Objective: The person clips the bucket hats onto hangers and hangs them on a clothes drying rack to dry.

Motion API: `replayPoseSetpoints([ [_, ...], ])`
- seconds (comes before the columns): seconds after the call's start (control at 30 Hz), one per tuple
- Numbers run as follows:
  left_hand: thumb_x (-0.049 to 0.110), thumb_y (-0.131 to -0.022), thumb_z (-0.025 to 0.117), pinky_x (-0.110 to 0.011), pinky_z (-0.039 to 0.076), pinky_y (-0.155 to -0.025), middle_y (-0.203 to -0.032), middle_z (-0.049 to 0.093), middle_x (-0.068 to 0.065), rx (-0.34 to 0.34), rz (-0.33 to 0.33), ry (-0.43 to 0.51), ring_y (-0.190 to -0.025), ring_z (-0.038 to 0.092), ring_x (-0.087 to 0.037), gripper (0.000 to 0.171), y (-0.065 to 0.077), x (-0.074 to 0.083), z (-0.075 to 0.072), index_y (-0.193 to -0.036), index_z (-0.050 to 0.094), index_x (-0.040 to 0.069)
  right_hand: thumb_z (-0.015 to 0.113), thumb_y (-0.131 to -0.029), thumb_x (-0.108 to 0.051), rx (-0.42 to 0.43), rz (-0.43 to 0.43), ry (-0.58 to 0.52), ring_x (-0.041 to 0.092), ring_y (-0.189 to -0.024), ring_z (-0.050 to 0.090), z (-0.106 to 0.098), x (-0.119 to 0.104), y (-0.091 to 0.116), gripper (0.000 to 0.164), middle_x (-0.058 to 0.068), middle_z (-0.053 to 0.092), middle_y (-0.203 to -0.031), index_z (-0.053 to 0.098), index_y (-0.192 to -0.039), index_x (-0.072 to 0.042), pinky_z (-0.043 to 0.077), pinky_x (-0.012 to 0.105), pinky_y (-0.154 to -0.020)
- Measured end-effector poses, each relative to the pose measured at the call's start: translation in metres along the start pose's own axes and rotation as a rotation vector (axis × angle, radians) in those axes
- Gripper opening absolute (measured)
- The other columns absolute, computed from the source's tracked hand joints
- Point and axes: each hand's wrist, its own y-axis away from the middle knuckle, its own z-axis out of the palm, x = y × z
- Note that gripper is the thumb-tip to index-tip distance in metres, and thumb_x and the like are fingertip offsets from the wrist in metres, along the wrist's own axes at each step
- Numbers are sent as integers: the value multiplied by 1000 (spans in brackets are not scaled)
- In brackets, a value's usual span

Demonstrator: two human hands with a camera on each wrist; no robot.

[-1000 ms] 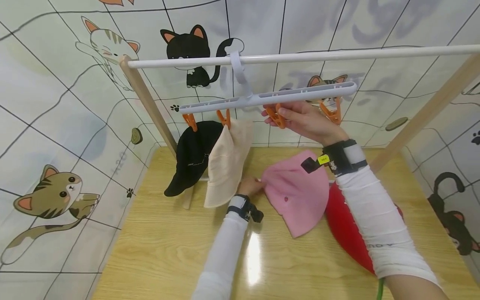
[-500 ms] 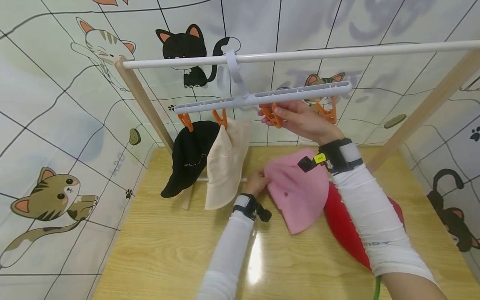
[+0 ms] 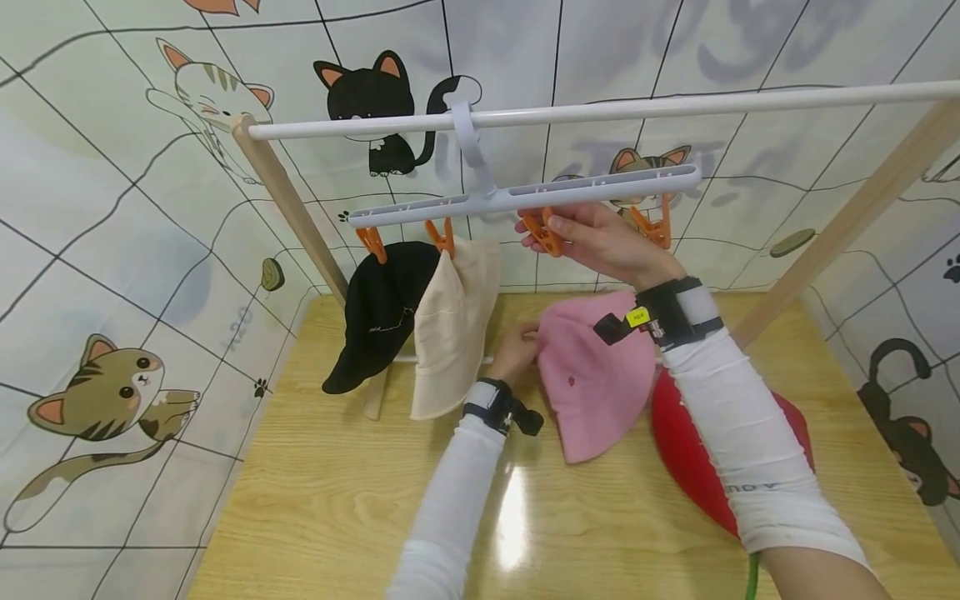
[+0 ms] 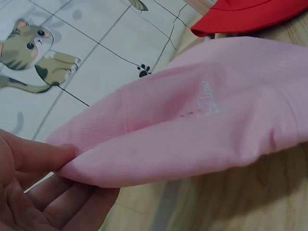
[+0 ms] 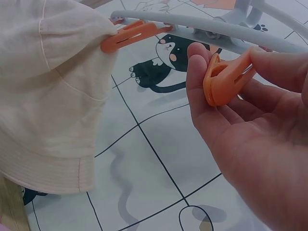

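The left hand on a pink hat — the right hand on an orange clip
Thumb and fingers pinch the pink hat's edge above the tabletop, near a red hat; the right hand pinches the clip under the hanger — a black hat and cream hat hang clipped alongside.

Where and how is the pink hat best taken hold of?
Probably pinch the pink hat by its tapered, folded end, coming from the person's left, where the left hand holds it: the cloth narrows there to a slim edge.
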Motion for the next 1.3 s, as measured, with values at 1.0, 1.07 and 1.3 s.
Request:
replayPoseSetpoints([
  [1.0, 0, -91, 57, -22, 39, -65, -87, 60, -6, -307, 359, -481, -79, 51, -16, 16, 24, 93, -29, -101, 69, -1, 48, -100, -2, 4, 49, 19, 26, -114, 44, -4, -2, -3, 37, 7, 55, -131, 59, -132, -14, 39, 32, -91],
  [1.07, 0, -91, 57, -22, 40, -66, -90, 61, -6, -321, 367, -517, -79, 51, -16, 17, 25, 97, -32, -104, 69, 0, 48, -100, -3, 12, 57, 40, 26, -115, 43, -4, -2, -2, 37, 7, 54, -132, 59, -133, -15, 38, 33, -92],
  [1.3, 0, -89, 57, -22, 42, -64, -90, 65, -6, -311, 433, -668, -77, 54, -16, 23, 33, 115, -41, -108, 71, 4, 49, -100, -4, 25, 72, 82, 27, -120, 40, -6, -3, -1, 37, 4, 54, -133, 59, -133, -17, 35, 37, -97],
])
